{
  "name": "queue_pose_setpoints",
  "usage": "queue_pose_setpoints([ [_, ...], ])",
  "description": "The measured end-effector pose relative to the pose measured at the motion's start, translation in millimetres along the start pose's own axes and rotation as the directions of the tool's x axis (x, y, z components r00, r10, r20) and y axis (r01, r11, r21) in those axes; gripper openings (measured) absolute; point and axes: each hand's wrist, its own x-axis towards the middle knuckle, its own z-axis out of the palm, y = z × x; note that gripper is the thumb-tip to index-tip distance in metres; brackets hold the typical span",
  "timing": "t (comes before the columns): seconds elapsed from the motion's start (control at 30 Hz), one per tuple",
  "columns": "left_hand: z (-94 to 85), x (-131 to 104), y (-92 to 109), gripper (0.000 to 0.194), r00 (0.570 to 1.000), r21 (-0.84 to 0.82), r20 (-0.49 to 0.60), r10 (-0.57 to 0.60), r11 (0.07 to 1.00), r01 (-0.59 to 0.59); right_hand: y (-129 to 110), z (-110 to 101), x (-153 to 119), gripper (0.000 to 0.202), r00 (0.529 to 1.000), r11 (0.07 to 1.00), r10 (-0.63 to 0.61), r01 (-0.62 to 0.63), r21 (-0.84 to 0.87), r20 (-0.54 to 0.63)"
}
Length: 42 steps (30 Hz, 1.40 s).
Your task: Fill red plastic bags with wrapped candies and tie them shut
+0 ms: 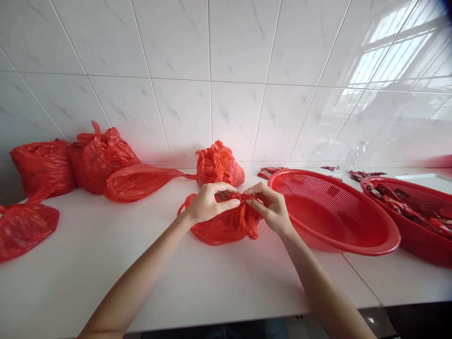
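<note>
In the head view, the left hand and the right hand meet at the gathered neck of a thin, translucent red plastic bag, each pinching the twisted film between thumb and fingers. The bag lies on a smooth, matte white counter, its body slumped into a soft, rounded shape, with crumpled strips hanging below the right hand. Just behind the hands, against the wall, stands a squat, knotted red plastic bundle, its top bunched into ruffled folds.

To the left of it lies a smooth, puffed red plastic pouch, teardrop-shaped, its tail stretching toward the knotted bundle. Farther left are a bulky, wrinkled red sack with upright twisted ends and a boxier, creased red sack beside it. A flatter, glossy red bag rests nearer the left edge, cut off by the frame.

To the right of the hands sits a wide, oval red plastic basket, with a rolled rim and a finely perforated wall. Beside it, a second red plastic basket holds shiny, crinkled red and dark packets. Behind everything rises a wall of glossy white tiles with grey veining.
</note>
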Motion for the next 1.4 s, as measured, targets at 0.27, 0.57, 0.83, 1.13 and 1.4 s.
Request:
queue_pose_setpoints([
  [0.27,1.5,-2,9,0.022,0.994,0.083,-0.085,0.065,0.995,-0.058,3,-2,1,0.012,0.99,0.935,0.116,-0.137,0.328,0.084],
  [0.57,-1.3,-3,15,0.02,0.992,-0.001,-0.127,-0.02,1.0,0.02,1,-3,0,0.015,0.991,0.933,0.133,-0.116,0.34,-0.028],
  [0.83,-10.5,-2,19,0.015,0.992,-0.14,-0.08,-0.093,0.987,0.082,0,-1,1,0.022,0.976,0.916,0.196,-0.146,0.373,-0.099],
  [1.13,-6.4,-6,25,0.022,0.979,-0.053,0.139,-0.147,0.986,0.156,-6,9,-3,0.022,0.973,0.883,0.231,-0.199,0.424,-0.025],
  [1.4,-11.9,-15,43,0.027,0.981,-0.101,0.12,-0.152,0.981,0.165,-14,10,-9,0.024,0.968,0.875,0.252,-0.231,0.425,0.007],
])
